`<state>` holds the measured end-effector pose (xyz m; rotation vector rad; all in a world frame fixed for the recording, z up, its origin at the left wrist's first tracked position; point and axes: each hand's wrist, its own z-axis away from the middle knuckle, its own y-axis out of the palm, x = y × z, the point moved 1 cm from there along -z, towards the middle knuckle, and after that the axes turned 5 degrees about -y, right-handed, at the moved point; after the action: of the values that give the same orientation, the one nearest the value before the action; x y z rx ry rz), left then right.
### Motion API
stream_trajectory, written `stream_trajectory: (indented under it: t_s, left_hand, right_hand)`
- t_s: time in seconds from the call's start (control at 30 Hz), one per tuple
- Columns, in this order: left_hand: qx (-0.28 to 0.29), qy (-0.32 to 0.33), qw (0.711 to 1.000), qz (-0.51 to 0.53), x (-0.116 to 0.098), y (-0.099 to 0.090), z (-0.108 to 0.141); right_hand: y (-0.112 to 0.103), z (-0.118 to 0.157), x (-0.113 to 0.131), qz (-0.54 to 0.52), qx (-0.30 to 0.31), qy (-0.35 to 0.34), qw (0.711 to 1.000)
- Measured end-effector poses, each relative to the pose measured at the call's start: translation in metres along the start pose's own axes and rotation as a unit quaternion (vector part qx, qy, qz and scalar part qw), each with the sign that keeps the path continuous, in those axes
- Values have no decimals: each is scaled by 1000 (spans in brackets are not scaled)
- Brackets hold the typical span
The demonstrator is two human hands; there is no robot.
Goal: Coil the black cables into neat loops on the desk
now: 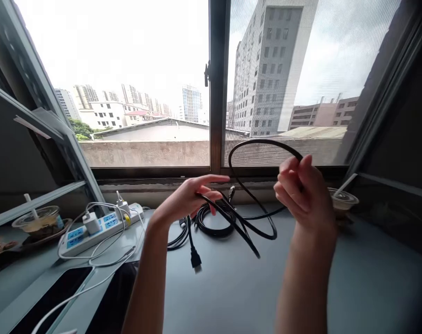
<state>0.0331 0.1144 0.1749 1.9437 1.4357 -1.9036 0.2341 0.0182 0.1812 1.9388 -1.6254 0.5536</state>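
My right hand (pixel 297 190) is raised over the desk, its fingers closed round a black cable (pixel 262 140). From there the cable arcs left in a wide loop and drops in bends between the two hands. My left hand (pixel 193 195) grips other strands of black cable, its index finger stretched out to the right. Behind and below it lies a coiled black cable (pixel 216 232) on the desk. A black cable plug (pixel 196 260) with a metal end shows just below my left hand; which cable it belongs to is partly hidden.
A white power strip (pixel 102 229) with plugged-in chargers and tangled white cables sits left. Dark flat devices (pixel 57 297) lie front left. Drink cups stand at the far left (pixel 40 222) and behind my right hand (pixel 343 199). The window (pixel 217 93) rises behind the desk (pixel 231 287).
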Motion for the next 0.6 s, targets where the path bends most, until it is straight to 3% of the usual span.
stream_trajectory:
  t_s: [0.07,0.13,0.3,0.4,0.53,0.6]
  left_hand:
    - [74,-15,997,17,-1,7,-2]
    - [70,-12,996,51,3,5,-3]
    - [-150,117,979,79,14,-14,-2]
    - [-262,120,957,26,16,-15,-4]
    - [-310,57,949,-21,15,-9,-5]
    - [-324,44,944,-28,15,-8,-3]
  right_hand:
    - [6,-2,1,-1,-7,-4,1000]
    - [5,-2,3,0,-24,-7,1000]
    - [-6,-1,2,45,32,20,998]
    - [-4,-2,-7,70,120,43,989]
    - [3,-7,-23,112,288,135,942]
    - [4,-9,-30,97,338,160,922]
